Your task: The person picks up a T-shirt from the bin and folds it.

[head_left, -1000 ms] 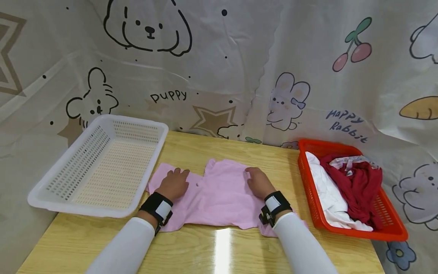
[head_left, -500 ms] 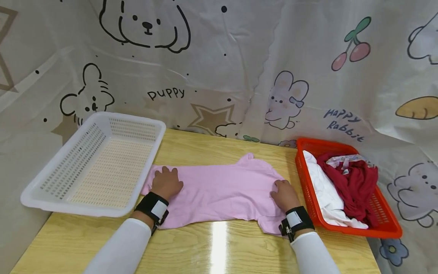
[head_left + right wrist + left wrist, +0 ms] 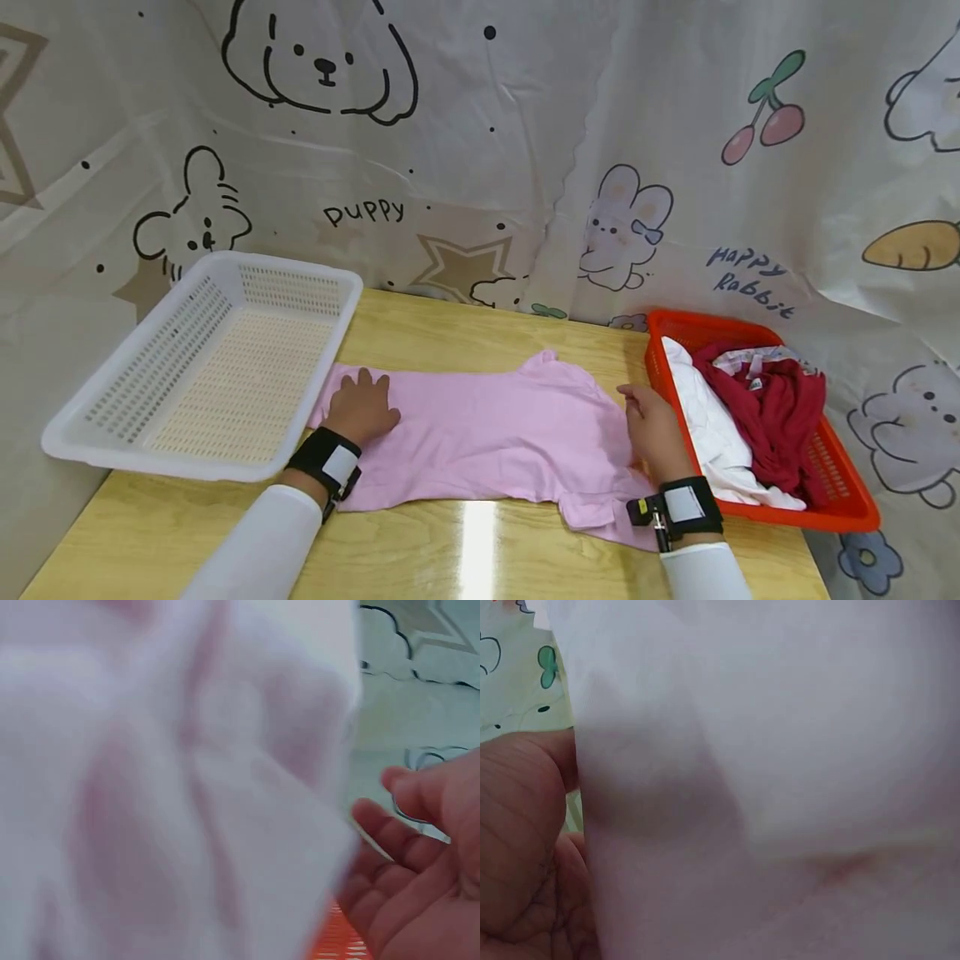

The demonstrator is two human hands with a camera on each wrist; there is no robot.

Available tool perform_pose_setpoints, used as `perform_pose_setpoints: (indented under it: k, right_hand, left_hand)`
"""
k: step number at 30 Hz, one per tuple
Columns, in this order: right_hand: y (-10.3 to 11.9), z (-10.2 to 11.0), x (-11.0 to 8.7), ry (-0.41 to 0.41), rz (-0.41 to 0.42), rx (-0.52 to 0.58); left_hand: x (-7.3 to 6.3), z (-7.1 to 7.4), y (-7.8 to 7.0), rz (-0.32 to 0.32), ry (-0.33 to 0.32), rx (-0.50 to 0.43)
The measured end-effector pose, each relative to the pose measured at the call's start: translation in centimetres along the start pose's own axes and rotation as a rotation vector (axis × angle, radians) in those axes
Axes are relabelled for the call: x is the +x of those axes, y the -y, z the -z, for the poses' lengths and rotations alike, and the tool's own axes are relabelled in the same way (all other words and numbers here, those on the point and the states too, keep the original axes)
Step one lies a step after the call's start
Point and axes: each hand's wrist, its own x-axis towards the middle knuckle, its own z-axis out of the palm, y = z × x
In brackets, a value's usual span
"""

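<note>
A pink short-sleeved shirt lies spread sideways across the wooden table, its sleeve end at the right and slightly rumpled. My left hand rests on the shirt's left end, fingers spread over the fabric. In the left wrist view the pale cloth fills most of the picture, and part of the left hand shows at its edge, fingertips hidden. Beside the shirt's right end is my right hand. The right wrist view has that hand's fingers loosely bent, with no cloth between them and the thumb.
A white perforated basket stands at the left, close to the shirt's left end. On the right, a red basket holds a white garment and a dark red garment. A printed curtain hangs behind the table.
The shirt's right part has been drawn out to the right and lies flatter. My right hand has moved right and come off its edge; my left hand has shifted slightly left.
</note>
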Motion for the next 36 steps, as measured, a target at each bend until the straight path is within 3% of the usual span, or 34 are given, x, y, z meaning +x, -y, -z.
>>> perform_pose_setpoints:
  k: [4,10,13,16,19,25,28,33,36]
  right_hand:
    - [-0.1,0.0,1.3,0.000,-0.026,-0.005]
    - [0.6,-2.2,3.3,0.205,0.137,-0.141]
    - [1.1,-3.1,3.9,0.329,0.110,-0.179]
    - [1.2,-3.5,4.0,0.381,0.079,-0.262]
    - [0.9,-3.7,3.9,0.352,0.083,-0.339]
    - [-0.1,-4.1,3.0,0.302,0.102,-0.365]
    - [-0.5,-4.5,2.4,0.283,0.126,-0.365]
    - [-1.6,-4.9,2.1,0.209,0.105,-0.286]
    - [-2.3,-4.6,2.5,0.165,-0.010,-0.161]
  left_hand:
    - [0.3,0.2,0.0,-0.003,0.011,-0.006]
    - [0.5,0.3,0.1,0.022,0.014,-0.007]
    - [0.6,0.2,0.1,0.007,0.009,-0.026]
    - [0.7,0.2,0.1,-0.004,0.005,-0.053]
    - [0.7,0.3,-0.1,-0.006,-0.005,-0.059]
    - [-0.1,0.5,-0.8,-0.054,-0.014,-0.006]
    - [-0.8,0.4,-1.0,-0.060,-0.048,0.000]
    - [-1.4,0.1,-1.1,-0.042,-0.159,-0.051]
    - [-0.8,0.0,-1.1,0.007,-0.235,-0.119]
